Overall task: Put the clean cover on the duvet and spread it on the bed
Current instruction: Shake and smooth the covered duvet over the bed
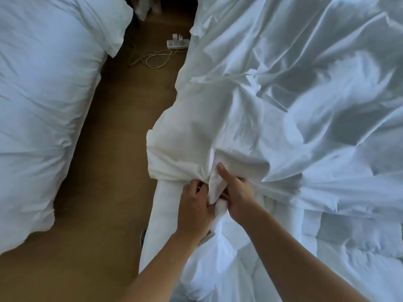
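- The left hand [195, 200] and right hand [236, 192] both grip a bunched corner of the white cover [283, 94].
- The cover spreads far and right over the bed; the quilted duvet [349, 247] lies near right.

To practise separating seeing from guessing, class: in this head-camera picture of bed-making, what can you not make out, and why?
1. Head view: whether a corner of the duvet sits inside the bunch gripped by left hand and right hand; duvet cover folds hide it.
2. Head view: power strip, right end behind the cover's edge.
3. Head view: tag by the left wrist, print too small.
4. Head view: pale bundle, cut off by the top edge.
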Available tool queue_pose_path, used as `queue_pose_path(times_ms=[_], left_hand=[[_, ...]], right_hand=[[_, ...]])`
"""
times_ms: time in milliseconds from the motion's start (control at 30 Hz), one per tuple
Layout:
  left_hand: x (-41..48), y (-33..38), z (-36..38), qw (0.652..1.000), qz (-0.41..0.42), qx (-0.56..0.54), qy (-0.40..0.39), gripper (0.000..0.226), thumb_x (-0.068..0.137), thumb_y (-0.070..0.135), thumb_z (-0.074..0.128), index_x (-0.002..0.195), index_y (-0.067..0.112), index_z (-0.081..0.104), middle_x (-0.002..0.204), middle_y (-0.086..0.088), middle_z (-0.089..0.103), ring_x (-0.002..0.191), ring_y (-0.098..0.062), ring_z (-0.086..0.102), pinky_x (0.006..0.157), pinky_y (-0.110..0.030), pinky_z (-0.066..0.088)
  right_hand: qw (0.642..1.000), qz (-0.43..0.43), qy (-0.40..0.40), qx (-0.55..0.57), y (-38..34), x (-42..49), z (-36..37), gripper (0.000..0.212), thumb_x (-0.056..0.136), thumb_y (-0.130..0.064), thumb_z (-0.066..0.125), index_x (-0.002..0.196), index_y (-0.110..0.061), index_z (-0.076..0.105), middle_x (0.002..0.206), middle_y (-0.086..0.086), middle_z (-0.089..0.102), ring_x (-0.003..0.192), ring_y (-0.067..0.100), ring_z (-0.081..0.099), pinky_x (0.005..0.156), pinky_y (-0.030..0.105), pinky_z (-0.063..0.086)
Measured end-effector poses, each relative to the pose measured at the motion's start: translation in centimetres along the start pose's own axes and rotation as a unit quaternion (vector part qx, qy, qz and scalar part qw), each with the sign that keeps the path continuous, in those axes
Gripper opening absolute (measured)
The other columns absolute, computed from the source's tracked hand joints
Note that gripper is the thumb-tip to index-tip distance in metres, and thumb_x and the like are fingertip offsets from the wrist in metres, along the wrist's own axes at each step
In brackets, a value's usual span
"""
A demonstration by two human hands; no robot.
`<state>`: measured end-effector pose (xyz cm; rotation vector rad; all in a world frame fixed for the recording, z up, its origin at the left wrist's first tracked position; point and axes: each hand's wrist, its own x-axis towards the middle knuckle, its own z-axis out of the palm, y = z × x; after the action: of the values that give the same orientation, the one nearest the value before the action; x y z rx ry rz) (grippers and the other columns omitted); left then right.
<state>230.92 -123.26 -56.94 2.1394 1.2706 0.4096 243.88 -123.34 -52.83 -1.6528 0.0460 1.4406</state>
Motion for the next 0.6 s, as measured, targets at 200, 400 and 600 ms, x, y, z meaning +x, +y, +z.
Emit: queue_pose_path(times_ms=[200, 400, 600], left_hand=[[7.1, -6.2, -7.4, 0.995, -0.037, -0.071, 0.067, 0.053, 0.077, 0.056, 0.067, 0.122, 0.031, 0.057, 0.123, 0.006, 0.053, 0.116, -0.014, 0.050, 0.098, -0.031, 0.044], [13.1, -9.2, -4.7, 0.936, -0.128, 0.091, -0.314, 0.108, 0.061, 0.069, 0.083, 0.150, 0.026, 0.039, 0.148, -0.002, 0.052, 0.140, -0.030, 0.043, 0.120, -0.052, 0.026], [4.9, -10.1, -4.0, 0.982, -0.099, -0.095, -0.131, 0.029, 0.104, 0.034, 0.051, 0.123, 0.016, 0.063, 0.104, 0.004, 0.072, 0.094, -0.019, 0.069, 0.076, -0.030, 0.049]], right_hand=[[0.989, -0.066, 0.131, -0.001, 6.8, -2.4, 2.2, 0.032, 0.082, -0.007, 0.064, 0.110, -0.022, 0.060, 0.093, -0.004, 0.068, 0.082, 0.003, 0.066, 0.073, 0.022, 0.056], [0.967, 0.097, 0.102, 0.214, 9.5, -4.4, 2.0, 0.028, 0.081, 0.003, 0.059, 0.106, -0.011, 0.061, 0.067, 0.003, 0.059, 0.055, 0.015, 0.054, 0.047, 0.024, 0.043], [0.932, 0.053, 0.034, 0.357, 7.3, -4.4, 2.1, 0.007, 0.078, 0.001, 0.060, 0.083, -0.003, 0.063, 0.071, 0.007, 0.056, 0.058, 0.016, 0.058, 0.052, 0.025, 0.049]])
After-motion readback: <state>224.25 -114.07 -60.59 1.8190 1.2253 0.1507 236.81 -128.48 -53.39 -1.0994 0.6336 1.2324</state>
